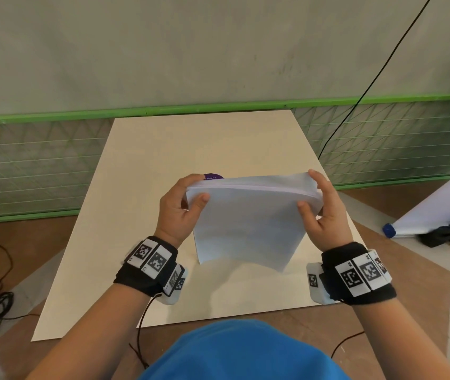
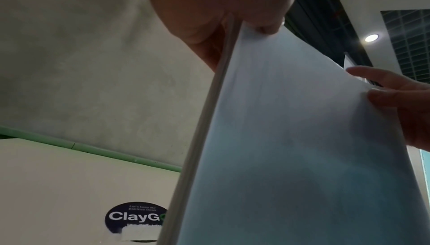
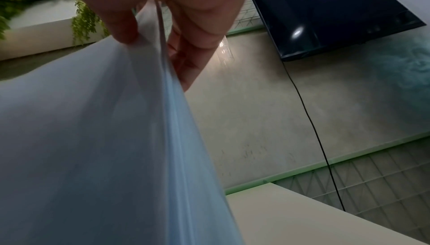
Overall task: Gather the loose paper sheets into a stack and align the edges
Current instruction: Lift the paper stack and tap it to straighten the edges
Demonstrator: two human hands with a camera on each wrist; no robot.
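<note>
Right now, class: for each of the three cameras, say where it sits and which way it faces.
Head: worn on the head, looks forward and down at the table; both forearms, left hand, right hand show.
Left wrist: looks up along the left hand at the paper stack and a round sticker.
Right wrist: looks up along the right hand; thumb and fingers show.
All three share the paper stack.
</note>
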